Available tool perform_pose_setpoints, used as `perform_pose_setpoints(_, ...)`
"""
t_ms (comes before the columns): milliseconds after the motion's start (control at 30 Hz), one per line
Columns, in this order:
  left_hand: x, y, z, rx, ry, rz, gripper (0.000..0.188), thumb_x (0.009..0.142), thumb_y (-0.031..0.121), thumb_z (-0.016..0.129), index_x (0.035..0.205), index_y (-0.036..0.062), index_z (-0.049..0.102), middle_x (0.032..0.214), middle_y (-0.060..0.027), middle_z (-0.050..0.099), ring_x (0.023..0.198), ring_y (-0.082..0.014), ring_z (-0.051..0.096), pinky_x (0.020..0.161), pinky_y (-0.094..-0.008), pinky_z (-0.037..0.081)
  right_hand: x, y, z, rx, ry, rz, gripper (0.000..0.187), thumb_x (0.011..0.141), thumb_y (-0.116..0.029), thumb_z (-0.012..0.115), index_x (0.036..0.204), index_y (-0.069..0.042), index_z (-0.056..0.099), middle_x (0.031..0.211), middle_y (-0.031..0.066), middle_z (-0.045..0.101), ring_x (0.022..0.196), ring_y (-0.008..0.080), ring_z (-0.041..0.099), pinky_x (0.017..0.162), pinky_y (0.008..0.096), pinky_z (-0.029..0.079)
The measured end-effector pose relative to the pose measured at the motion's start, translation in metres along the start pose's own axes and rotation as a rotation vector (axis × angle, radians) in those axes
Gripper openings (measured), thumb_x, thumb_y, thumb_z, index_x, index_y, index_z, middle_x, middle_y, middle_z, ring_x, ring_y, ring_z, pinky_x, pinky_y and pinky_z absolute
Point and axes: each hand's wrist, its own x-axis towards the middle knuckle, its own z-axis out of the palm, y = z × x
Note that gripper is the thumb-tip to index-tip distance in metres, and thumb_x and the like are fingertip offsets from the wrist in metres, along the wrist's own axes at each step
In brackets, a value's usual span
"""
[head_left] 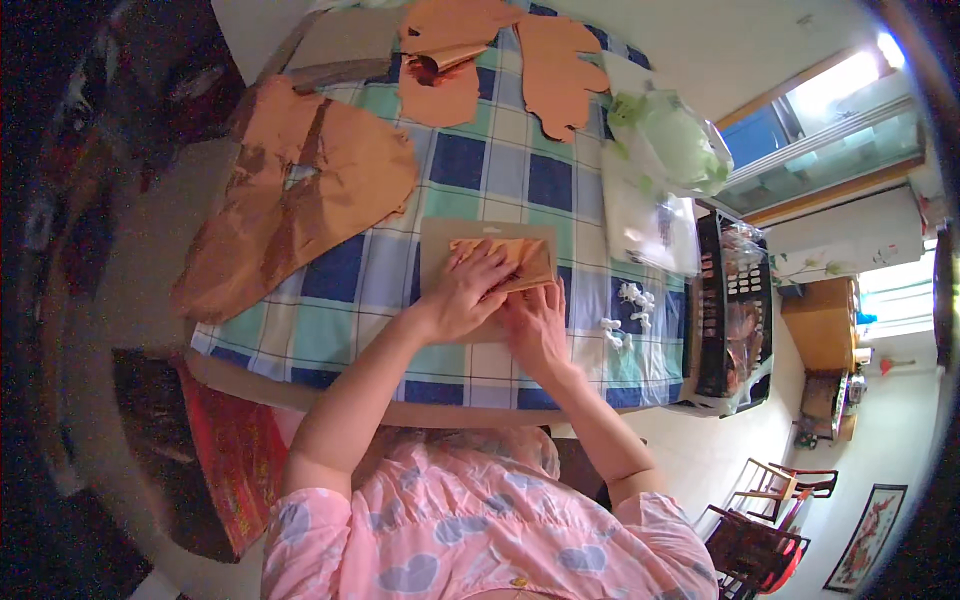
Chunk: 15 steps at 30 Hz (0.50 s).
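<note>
On the table (340, 290) with its blue, green and white checked cloth, a small copper-coloured foil sheet (512, 262) lies on a brown card board (440, 245). The left hand (465, 290) presses flat on the sheet, fingers spread and gripping nothing; the right hand (537, 325) lies just beside it, fingers flat at the sheet's near edge (not clasping it). Larger foil pieces (300, 190) lie to the left, small white bits (628, 310) to the right.

Left hand (468, 290) hides part of copper sheet (510, 262)

Daylight came through a bright window (830, 120); wooden chairs (770, 510) stood on the pale floor (690, 450) near a white wall (890, 440).
</note>
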Motion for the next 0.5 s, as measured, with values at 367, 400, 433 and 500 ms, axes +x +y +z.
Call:
perform_pose_setpoints(367,-0.003,0.002,-0.001,0.023,0.040,0.010,0.049,0.096,0.029,0.049,0.140,0.0070,0.046,0.149,-0.0165,0.038,0.144,-0.0352,0.023,0.118,-0.0507,0.009,-0.052,0.078,-0.074,-0.081,0.177,0.394,0.024,0.078,-0.003,0.066,0.100,-0.011,0.067,0.097,0.0105,0.060,0.097,0.0311,0.055,0.085,0.0412,0.044)
perform_pose_setpoints(400,-0.003,0.000,0.000,0.024,0.040,0.014,0.049,0.096,0.029,0.049,0.140,0.0070,0.046,0.149,-0.0165,0.038,0.144,-0.0352,0.023,0.118,-0.0507,0.009,-0.055,0.085,-0.080,-0.126,0.129,0.413,0.021,0.077,-0.004,0.066,0.097,-0.011,0.067,0.093,0.0105,0.060,0.094,0.0312,0.056,0.084,0.0415,0.043)
perform_pose_setpoints(433,-0.003,-0.002,0.003,0.035,0.063,0.024,0.050,0.095,0.031,0.049,0.139,0.0082,0.046,0.148,-0.0167,0.039,0.144,-0.0350,0.024,0.117,-0.0511,0.012,-0.057,0.091,-0.081,-0.127,0.132,0.415,0.021,0.077,-0.004,0.066,0.097,-0.011,0.067,0.093,0.0105,0.060,0.094,0.0312,0.056,0.084,0.0415,0.043)
perform_pose_setpoints(500,-0.001,-0.003,0.004,0.045,0.085,0.035,0.051,0.094,0.034,0.049,0.139,0.0094,0.047,0.147,-0.0169,0.040,0.144,-0.0348,0.024,0.116,-0.0516,0.014,-0.054,0.101,-0.078,-0.151,0.030,0.410,0.013,0.078,-0.006,0.066,0.091,-0.009,0.066,0.089,0.0105,0.060,0.089,0.0313,0.058,0.080,0.0423,0.045)
